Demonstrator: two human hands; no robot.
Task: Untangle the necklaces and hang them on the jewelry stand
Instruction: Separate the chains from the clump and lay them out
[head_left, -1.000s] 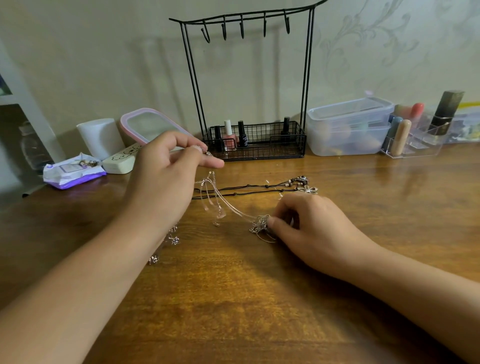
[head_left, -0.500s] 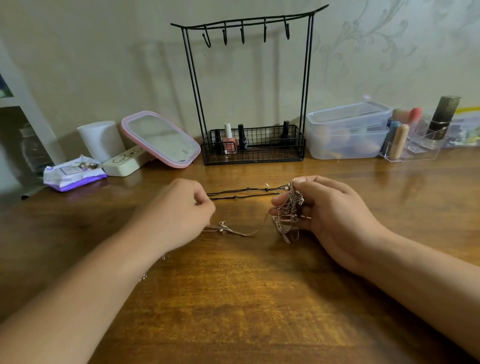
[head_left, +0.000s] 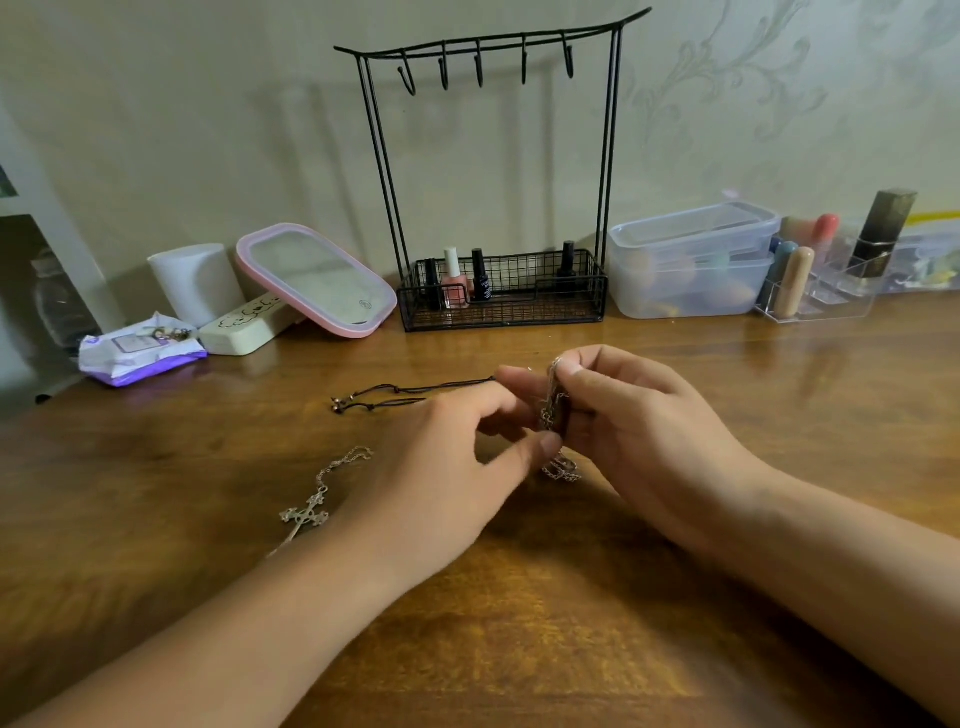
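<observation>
Since half a second ago my left hand (head_left: 447, 467) has slid right to meet the right hand (head_left: 639, 431), uncovering a cross necklace (head_left: 306, 512) on the table (head_left: 519, 649). Landmark: the jewelry stand (head_left: 493, 171) at the back wall.

Right hand sits in front of the stand's basket, a bit right of it, fingers curled round a bunch of silver chains (head_left: 553, 410); the bunch stands upright in the grip, with a loop spilling onto the table below. Left hand's thumb and fingertips pinch at the same bunch from the left side. I can't tell which chain it has.

Black cord necklace (head_left: 410, 392) lies flat in front of the stand, its right end running behind my left fingers. Cross necklace lies nearer to me and left of the stand, partly under my left forearm.

All five hooks on the stand are bare. Nail polish bottles (head_left: 456, 280) stand in its basket. Pink mirror (head_left: 317, 280) leans just left of the stand, clear plastic box (head_left: 691, 260) just right.
</observation>
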